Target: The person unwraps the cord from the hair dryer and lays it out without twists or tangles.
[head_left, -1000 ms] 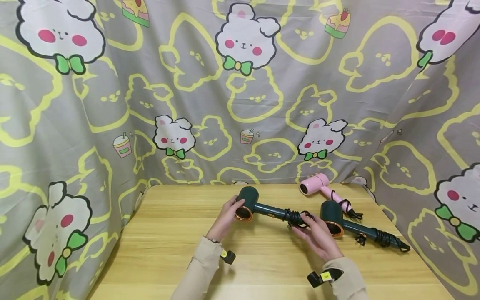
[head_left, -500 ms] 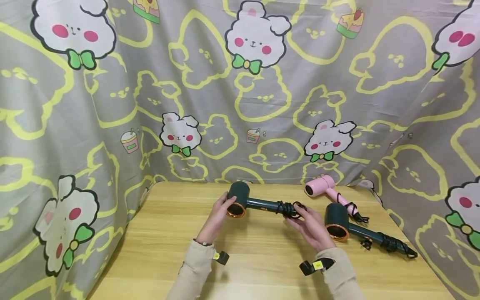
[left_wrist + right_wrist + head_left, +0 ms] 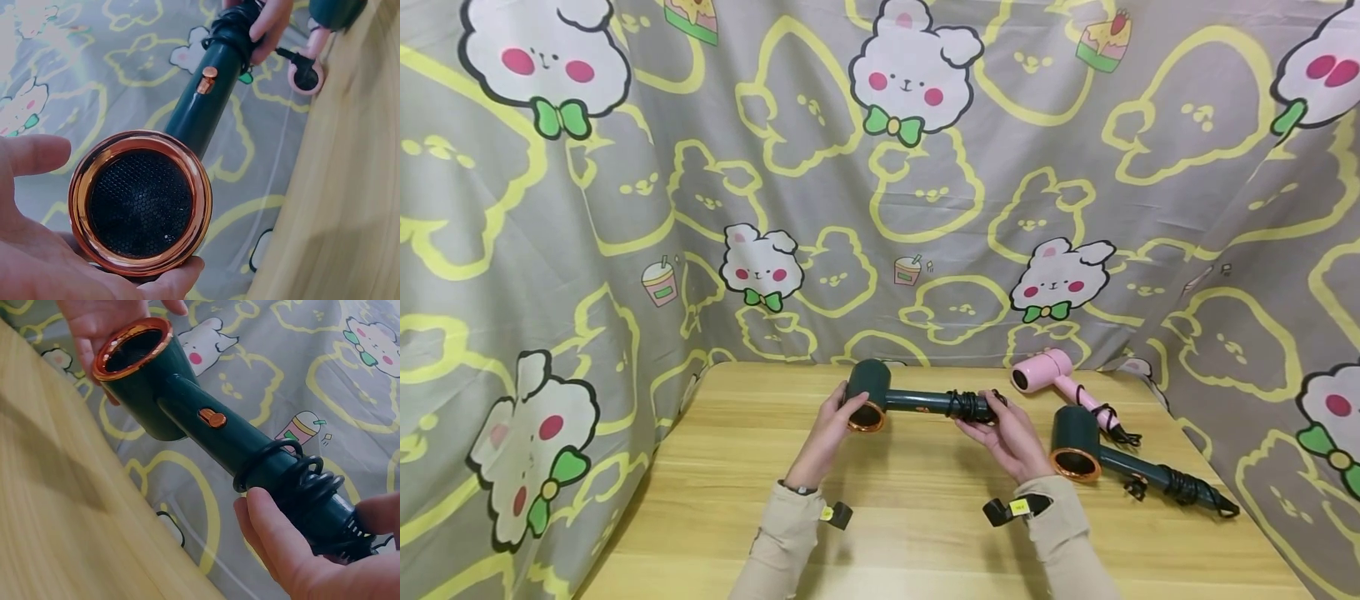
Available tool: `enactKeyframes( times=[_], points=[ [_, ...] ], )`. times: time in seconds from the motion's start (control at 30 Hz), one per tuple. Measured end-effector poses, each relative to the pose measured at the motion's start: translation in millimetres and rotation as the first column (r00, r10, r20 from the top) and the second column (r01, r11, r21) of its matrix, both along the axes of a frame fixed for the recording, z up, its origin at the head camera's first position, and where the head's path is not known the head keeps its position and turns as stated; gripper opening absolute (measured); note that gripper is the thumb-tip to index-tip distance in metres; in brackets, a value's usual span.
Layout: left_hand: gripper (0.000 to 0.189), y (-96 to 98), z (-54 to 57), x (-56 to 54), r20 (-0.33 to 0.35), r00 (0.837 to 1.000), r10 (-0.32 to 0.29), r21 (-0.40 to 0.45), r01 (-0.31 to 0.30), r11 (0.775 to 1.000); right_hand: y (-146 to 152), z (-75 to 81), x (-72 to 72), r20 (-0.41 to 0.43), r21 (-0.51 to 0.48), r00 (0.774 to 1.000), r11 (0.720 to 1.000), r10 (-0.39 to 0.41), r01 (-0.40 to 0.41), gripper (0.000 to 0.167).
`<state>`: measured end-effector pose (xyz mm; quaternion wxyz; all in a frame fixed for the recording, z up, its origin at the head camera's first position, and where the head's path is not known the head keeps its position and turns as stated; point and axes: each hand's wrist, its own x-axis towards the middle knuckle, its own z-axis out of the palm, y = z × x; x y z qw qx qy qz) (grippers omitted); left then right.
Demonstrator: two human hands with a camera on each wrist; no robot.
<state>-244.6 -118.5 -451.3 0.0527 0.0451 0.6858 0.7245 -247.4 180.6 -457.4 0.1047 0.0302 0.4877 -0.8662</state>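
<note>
A dark green hair dryer [image 3: 917, 401] with a copper-coloured rim hangs level over the table, held in both hands. My left hand [image 3: 827, 427] grips its barrel from the left side, with the thumb near the rim. At the other end, my right hand [image 3: 1011, 437] holds the handle where a black cord [image 3: 300, 478] is wound round it. The right wrist view shows fingers below the handle and the thumb across from them. A copper-coloured switch [image 3: 207, 80] sits on the handle. The mesh inside the rim faces the left wrist camera.
A second dark green hair dryer [image 3: 1075, 442] with a wound cord lies on the wooden table [image 3: 722, 467] to the right. Behind it lies a pink hair dryer [image 3: 1042, 371]. A patterned grey curtain [image 3: 820, 200] hangs round the table's back and sides.
Both hands have carried the dark green hair dryer left, away from the second one. Its handle now lies closer to level. The head view has shifted slightly; the other hair dryers stay on the table.
</note>
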Motion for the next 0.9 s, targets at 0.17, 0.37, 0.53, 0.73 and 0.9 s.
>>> enactKeyframes(
  times=[0.17, 0.37, 0.53, 0.73, 0.9],
  points=[
    [0.083, -3.5, 0.7, 1.1, -0.007, 1.000, 0.015, -0.021, -0.015, 1.000, -2.2, -4.8, -5.4, -0.014, -0.018, 1.000, 1.000, -0.004, 0.003, 0.039],
    [0.084, -8.5, -2.1, 1.3, -0.024, 0.999, 0.022, -0.086, -0.024, 0.996, -6.9, -11.8, -5.1, -0.032, -0.029, 0.999, 0.999, -0.039, 0.038, 0.039],
    [0.089, -17.3, -3.6, 1.8, -0.056, 0.998, 0.021, -0.209, -0.032, 0.977, -10.3, -12.1, -5.7, -0.032, -0.054, 0.998, 0.998, -0.046, 0.044, 0.038],
    [0.098, -29.2, -4.3, -3.1, -0.139, 0.990, -0.019, -0.416, -0.041, 0.908, -13.7, -10.6, -9.3, -0.047, -0.059, 0.998, 0.997, -0.049, 0.046, 0.038],
    [0.110, -37.8, -5.7, -6.3, -0.218, 0.970, -0.110, -0.593, -0.042, 0.804, -17.9, -14.5, -9.6, -0.053, -0.016, 0.998, 1.000, -0.027, 0.026, 0.040]
  ],
)
